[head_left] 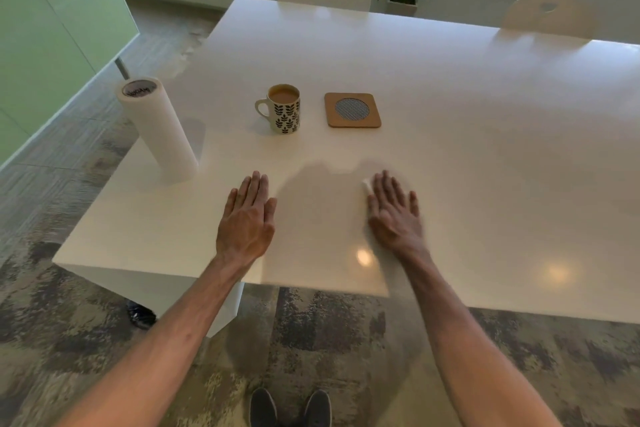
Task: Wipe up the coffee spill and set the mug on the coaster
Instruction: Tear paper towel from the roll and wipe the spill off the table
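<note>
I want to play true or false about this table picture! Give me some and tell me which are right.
1. The mug sits on the coaster. False: it stands on the table, left of the coaster.
2. The mug has coffee in it. True.
3. The paper roll lies on its side. False: it stands upright.
4. Both hands are flat on the table, left hand and right hand. True.
5. The mug's handle points toward the roll. True.
</note>
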Available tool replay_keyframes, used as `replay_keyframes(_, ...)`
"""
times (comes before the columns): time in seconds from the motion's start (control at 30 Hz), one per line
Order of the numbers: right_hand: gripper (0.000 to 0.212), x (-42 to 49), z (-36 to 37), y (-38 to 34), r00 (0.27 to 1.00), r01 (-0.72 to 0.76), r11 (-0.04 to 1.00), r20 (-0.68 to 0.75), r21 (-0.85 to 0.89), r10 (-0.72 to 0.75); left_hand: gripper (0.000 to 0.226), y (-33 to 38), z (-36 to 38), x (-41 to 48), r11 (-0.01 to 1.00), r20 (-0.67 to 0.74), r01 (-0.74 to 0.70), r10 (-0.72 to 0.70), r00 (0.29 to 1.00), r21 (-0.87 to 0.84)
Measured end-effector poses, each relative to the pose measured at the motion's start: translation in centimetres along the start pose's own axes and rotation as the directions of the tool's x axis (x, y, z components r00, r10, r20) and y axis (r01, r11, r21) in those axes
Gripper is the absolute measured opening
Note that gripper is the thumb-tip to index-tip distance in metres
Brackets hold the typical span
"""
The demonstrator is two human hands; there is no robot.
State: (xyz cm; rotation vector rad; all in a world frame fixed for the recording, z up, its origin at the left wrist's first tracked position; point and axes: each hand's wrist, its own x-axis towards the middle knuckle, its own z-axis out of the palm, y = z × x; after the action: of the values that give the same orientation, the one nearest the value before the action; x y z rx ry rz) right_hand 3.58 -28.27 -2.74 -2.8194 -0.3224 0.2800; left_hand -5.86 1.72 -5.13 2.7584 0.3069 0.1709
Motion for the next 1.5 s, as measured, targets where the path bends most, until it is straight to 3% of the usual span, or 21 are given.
replay_keyframes(0.17, 0.064, 4.7, -1.2, -0.5, 0.991, -0.124, 0.99, -0.035, 0.061, 0.127, 0.066, 0.1, 0.5, 1.6, 1.0, -0.006, 0.029, -0.028, 1.0, 0.012)
replay_keyframes(0.37, 0.064, 9.2, -1.1, -4.3, 0.997, -0.074, 0.996, -0.003, 0.047, 0.074, 0.067, 0.1, 0.8, 2.4, 0.999, -0.02, 0.036, -0.036, 0.999, 0.004)
replay_keyframes(0.5, 0.064, 10.5, -0.3, -7.6, 0.999, 0.037, 0.998, 0.034, 0.041, -0.039, 0.066, 0.2, 0.8, 2.4, 0.999, -0.016, 0.039, -0.039, 0.999, 0.021)
replay_keyframes(0.63, 0.064, 10.9, 0.8, -12.4, 0.976, 0.198, 0.98, 0.087, 0.037, -0.2, 0.067, 0.4, 0.3, 2.5, 0.994, -0.031, 0.071, -0.074, 0.997, -0.079)
replay_keyframes(0.8, 0.065, 9.8, 2.6, -17.1, 0.9, 0.408, 0.913, 0.163, 0.002, -0.403, 0.069, 0.8, -0.6, 2.4, 0.945, -0.092, 0.122, -0.157, 0.983, -0.302)
replay_keyframes(0.97, 0.063, 7.2, 3.4, -15.4, 0.819, 0.555, 0.832, 0.167, 0.008, -0.548, 0.067, 0.6, -0.4, 2.3, 0.956, -0.073, 0.126, -0.15, 0.986, -0.265)
replay_keyframes(1.1, 0.062, 5.1, 3.3, -11.4, 0.867, 0.486, 0.874, 0.124, -0.004, -0.482, 0.07, 0.4, 0.1, 2.6, 0.984, -0.061, 0.114, -0.123, 0.99, -0.14)
replay_keyframes(1.23, 0.061, 6.0, 1.2, -5.5, 0.97, 0.241, 0.97, 0.041, -0.029, -0.24, 0.067, 0.2, 0.6, 2.6, 0.997, -0.073, 0.082, -0.082, 0.994, -0.01)
replay_keyframes(1.37, 0.062, 7.9, -0.4, -3.0, 0.999, 0.034, 0.999, 0.0, 0.0, -0.034, 0.065, 0.2, 0.7, 2.7, 0.996, -0.08, 0.091, -0.089, 0.993, 0.021)
replay_keyframes(1.5, 0.063, 9.6, -0.3, -5.9, 0.999, 0.034, 0.999, 0.001, 0.029, -0.034, 0.067, 0.1, 1.0, 2.7, 0.995, -0.076, 0.096, -0.093, 0.993, 0.033)
